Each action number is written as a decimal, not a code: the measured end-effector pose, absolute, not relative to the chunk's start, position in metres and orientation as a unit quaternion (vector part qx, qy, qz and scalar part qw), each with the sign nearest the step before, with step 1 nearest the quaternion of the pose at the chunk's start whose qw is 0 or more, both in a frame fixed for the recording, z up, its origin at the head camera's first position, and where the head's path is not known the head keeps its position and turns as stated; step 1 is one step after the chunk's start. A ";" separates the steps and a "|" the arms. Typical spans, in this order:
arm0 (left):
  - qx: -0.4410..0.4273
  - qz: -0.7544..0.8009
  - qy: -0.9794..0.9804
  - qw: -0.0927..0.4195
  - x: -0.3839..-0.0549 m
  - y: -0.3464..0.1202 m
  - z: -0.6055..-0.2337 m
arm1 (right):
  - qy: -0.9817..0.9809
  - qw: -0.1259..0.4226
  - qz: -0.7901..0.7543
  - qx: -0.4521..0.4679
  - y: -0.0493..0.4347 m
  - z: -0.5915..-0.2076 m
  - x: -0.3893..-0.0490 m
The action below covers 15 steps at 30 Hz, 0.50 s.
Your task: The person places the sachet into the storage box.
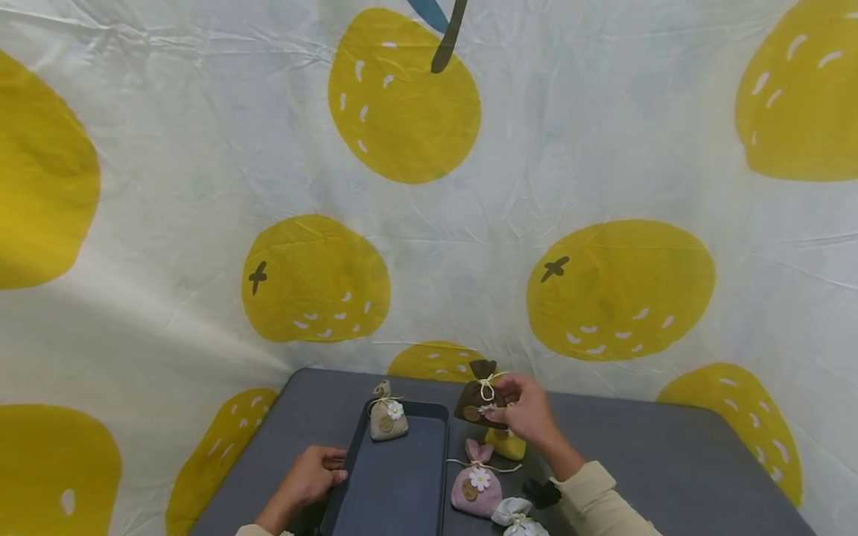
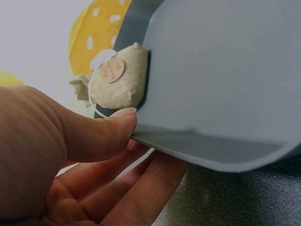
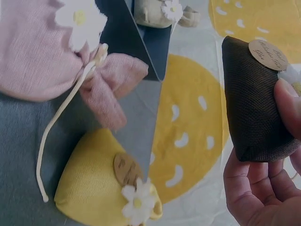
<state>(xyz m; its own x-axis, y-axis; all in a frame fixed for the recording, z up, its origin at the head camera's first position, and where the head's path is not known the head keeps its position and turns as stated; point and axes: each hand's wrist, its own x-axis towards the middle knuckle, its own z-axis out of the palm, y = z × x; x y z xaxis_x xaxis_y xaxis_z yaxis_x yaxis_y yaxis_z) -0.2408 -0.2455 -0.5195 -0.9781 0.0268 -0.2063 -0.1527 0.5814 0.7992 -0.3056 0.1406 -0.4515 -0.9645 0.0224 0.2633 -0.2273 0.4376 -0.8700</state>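
Observation:
My right hand point(image 1: 529, 409) grips a dark brown drawstring sachet point(image 1: 469, 406), its thumb at the white flower on the front. In the right wrist view the brown sachet point(image 3: 254, 108) is held up off the table. My left hand point(image 1: 311, 476) pinches the left rim of a dark grey tray point(image 1: 395, 484); the left wrist view has the thumb point(image 2: 108, 136) over the rim and the fingers underneath. A beige sachet point(image 1: 389, 420) with a daisy and round tag lies at the tray's far left corner.
Right of the tray lie a yellow sachet point(image 1: 507, 445), a pink sachet point(image 1: 477, 491) and a white sachet point(image 1: 519, 517), which the bottom edge of the head view cuts off. The grey table point(image 1: 637, 461) ends at a white curtain point(image 1: 469, 298) printed with yellow fruit.

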 end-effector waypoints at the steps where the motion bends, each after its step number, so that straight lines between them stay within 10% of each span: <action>1: -0.035 0.456 0.884 0.098 -0.241 -0.245 -0.519 | -0.839 0.118 0.528 0.063 0.139 -0.452 -0.306; 15: -0.030 0.456 0.885 0.087 -0.242 -0.246 -0.522 | -0.830 0.135 0.537 0.072 0.109 -0.451 -0.311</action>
<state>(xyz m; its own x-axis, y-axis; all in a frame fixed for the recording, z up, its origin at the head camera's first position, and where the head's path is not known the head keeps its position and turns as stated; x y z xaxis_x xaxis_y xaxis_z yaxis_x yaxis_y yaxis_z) -0.2417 -0.2455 -0.5223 -0.9830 0.0272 -0.1814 -0.1319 0.5823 0.8022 -0.3106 0.1093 -0.4508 -0.9530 0.0249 0.3020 -0.2652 0.4133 -0.8711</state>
